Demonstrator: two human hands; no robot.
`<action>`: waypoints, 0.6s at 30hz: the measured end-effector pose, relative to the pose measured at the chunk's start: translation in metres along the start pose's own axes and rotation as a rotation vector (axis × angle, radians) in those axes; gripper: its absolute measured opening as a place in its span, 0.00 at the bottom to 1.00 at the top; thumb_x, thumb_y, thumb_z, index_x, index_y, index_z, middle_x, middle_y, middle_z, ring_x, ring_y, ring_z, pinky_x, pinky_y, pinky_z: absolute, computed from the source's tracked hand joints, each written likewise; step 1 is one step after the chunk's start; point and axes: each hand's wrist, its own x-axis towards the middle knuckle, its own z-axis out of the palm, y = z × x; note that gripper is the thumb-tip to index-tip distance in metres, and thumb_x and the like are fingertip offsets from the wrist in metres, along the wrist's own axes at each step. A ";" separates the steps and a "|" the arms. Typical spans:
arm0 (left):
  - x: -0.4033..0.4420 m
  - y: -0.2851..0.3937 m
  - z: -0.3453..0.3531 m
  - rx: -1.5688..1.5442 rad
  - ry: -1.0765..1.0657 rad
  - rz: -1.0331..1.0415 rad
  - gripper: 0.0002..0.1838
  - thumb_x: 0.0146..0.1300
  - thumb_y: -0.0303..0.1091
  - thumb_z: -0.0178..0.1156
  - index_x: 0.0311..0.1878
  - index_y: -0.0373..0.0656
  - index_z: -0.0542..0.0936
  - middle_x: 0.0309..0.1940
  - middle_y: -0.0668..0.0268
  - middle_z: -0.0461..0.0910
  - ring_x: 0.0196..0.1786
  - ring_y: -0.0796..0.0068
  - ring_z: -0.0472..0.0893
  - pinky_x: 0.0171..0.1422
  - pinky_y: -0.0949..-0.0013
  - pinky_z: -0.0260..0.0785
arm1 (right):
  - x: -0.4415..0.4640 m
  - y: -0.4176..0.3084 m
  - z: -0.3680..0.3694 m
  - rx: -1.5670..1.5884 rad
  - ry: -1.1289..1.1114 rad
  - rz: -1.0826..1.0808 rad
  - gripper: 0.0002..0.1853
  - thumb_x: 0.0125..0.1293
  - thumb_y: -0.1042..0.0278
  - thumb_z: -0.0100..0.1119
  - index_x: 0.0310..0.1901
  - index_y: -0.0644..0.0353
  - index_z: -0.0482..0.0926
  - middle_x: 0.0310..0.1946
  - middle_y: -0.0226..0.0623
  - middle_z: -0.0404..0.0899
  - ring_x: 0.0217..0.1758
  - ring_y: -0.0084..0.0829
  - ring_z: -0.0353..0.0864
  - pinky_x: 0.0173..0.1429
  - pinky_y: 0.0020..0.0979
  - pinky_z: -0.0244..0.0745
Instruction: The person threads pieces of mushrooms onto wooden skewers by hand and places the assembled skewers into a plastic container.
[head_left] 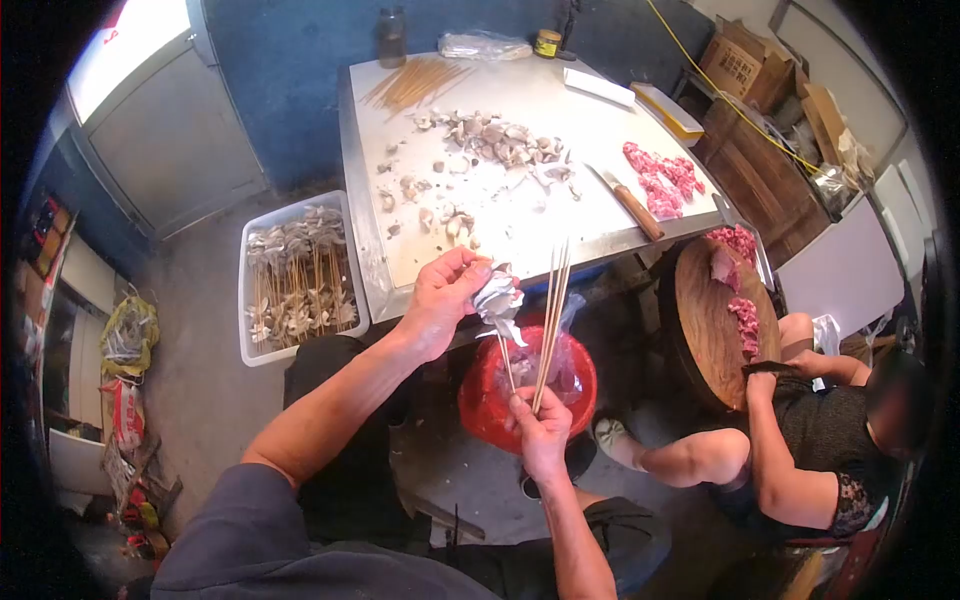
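Observation:
My left hand [448, 298] pinches a cluster of grey-white mushroom pieces [497, 300] at the upper end of a thin wooden skewer. Lower down, my right hand [543, 432] is closed round that skewer's lower part and several bare skewers [552, 340] that point upward. Both hands are over a red bucket [478, 408] with clear plastic in it. Loose mushroom pieces [490, 138] are spread on the white table [400, 255] beyond, with a pile of bare skewers [415, 84] at its far left. Skewered mushrooms [300, 290] fill a white tub [246, 330] at the left.
A knife [632, 208] and red meat pieces [660, 182] lie at the table's right. Beside it, a co-worker [800, 440] sits at a round wooden board [700, 320] with meat, holding a dark blade. Cardboard boxes [745, 65] stand behind at the right.

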 end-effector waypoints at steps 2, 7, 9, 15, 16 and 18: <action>-0.001 -0.001 0.002 -0.006 0.024 0.010 0.07 0.72 0.33 0.54 0.45 0.40 0.75 0.41 0.57 0.83 0.42 0.70 0.84 0.45 0.68 0.78 | 0.002 -0.002 -0.003 0.036 -0.009 0.032 0.04 0.69 0.71 0.58 0.39 0.61 0.78 0.22 0.22 0.74 0.23 0.12 0.67 0.28 0.17 0.61; 0.000 -0.010 0.001 0.038 0.110 0.043 0.07 0.71 0.35 0.57 0.44 0.42 0.76 0.36 0.66 0.82 0.36 0.83 0.80 0.37 0.79 0.73 | 0.009 0.005 -0.002 -0.041 0.081 -0.084 0.04 0.68 0.72 0.59 0.41 0.62 0.79 0.24 0.24 0.75 0.26 0.15 0.69 0.32 0.19 0.65; 0.000 -0.012 0.004 0.023 0.108 0.045 0.07 0.71 0.35 0.57 0.43 0.43 0.76 0.33 0.71 0.78 0.34 0.87 0.76 0.35 0.81 0.70 | 0.014 0.005 0.001 -0.362 0.183 -0.314 0.05 0.67 0.74 0.60 0.43 0.63 0.80 0.26 0.30 0.75 0.28 0.22 0.71 0.34 0.25 0.68; -0.004 -0.012 0.013 0.035 0.092 0.054 0.07 0.71 0.36 0.57 0.42 0.43 0.77 0.33 0.71 0.78 0.35 0.87 0.76 0.36 0.80 0.71 | 0.014 -0.021 0.013 -0.588 0.209 -0.489 0.08 0.64 0.77 0.60 0.45 0.66 0.80 0.30 0.40 0.74 0.30 0.32 0.74 0.37 0.31 0.70; -0.003 -0.013 0.013 0.036 0.091 0.053 0.07 0.71 0.36 0.57 0.42 0.43 0.77 0.33 0.71 0.78 0.35 0.87 0.76 0.36 0.80 0.71 | 0.014 -0.027 0.014 -0.644 0.212 -0.491 0.09 0.64 0.78 0.60 0.46 0.66 0.80 0.33 0.41 0.75 0.32 0.32 0.76 0.38 0.31 0.71; -0.003 -0.014 0.012 0.071 0.058 0.000 0.07 0.71 0.36 0.57 0.42 0.42 0.77 0.32 0.71 0.78 0.35 0.87 0.76 0.37 0.79 0.71 | 0.020 -0.025 0.012 -0.617 0.209 -0.543 0.09 0.64 0.77 0.60 0.46 0.66 0.81 0.32 0.40 0.75 0.32 0.30 0.75 0.37 0.30 0.71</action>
